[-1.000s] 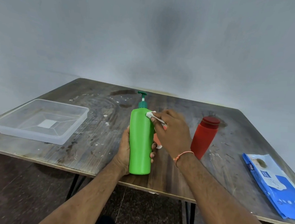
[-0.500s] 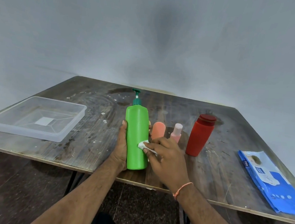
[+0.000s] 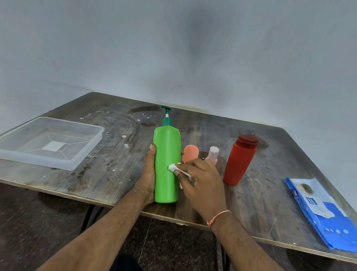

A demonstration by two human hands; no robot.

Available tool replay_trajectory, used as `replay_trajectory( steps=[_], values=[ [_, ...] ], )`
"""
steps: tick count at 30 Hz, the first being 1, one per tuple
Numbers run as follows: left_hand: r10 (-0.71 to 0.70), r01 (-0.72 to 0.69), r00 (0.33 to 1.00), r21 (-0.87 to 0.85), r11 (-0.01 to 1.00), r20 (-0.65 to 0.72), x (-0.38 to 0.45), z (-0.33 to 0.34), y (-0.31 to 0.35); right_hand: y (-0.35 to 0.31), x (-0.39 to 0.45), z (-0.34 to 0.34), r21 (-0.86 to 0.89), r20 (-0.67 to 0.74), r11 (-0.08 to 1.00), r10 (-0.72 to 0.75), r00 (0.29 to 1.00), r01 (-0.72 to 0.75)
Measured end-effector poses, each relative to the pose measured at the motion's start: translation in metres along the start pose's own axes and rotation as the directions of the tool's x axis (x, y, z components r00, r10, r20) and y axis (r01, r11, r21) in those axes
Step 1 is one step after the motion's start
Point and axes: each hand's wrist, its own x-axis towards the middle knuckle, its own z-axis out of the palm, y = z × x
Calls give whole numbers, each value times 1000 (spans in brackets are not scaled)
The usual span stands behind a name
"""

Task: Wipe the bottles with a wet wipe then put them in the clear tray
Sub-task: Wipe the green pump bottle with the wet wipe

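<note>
1. Left hand (image 3: 147,175) grips the tall green plastic pump bottle (image 3: 166,166), upright on the table (image 3: 110,172).
2. Right hand (image 3: 201,184) pinches the white wet wipe (image 3: 172,167) against its front.
3. Judged: smooth, rigid, slippery when wet; hold mid-body.

A single head-worn, wide-angle camera looks forward and down over a wooden table (image 3: 110,172) from the near edge, the person's forearms entering from the bottom of the frame. The left hand (image 3: 147,175) and right hand (image 3: 201,182) sit just below centre with the green pump bottle (image 3: 166,166), close to the lens. The view faces a plain grey wall (image 3: 180,50), which fills the upper half. A clear tray (image 3: 79,157) lies at left, a blue wipes pack (image 3: 327,217) at far right (the table edges bow with the lens). Dark floor shows beneath. With only one view, nothing is shared.
</note>
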Motion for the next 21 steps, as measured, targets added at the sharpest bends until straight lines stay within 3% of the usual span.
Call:
replay_trajectory(
  steps=[6, 14, 21],
  values=[
    [-2, 2, 999, -4, 1000, 37, 1, 0, 0, -5, -22, -4, -42, 24, 989, -140, 990, 140],
    [-55, 53, 995, 33, 998, 87, 3, -3, -5, 0, -43, -13, -161, 138, 898, -391, 910, 410],
    [40, -40, 999, 31, 999, 10, -7, 9, -3, -19, 10, -6, -267, 1, 911, -327, 945, 316]
  ],
)
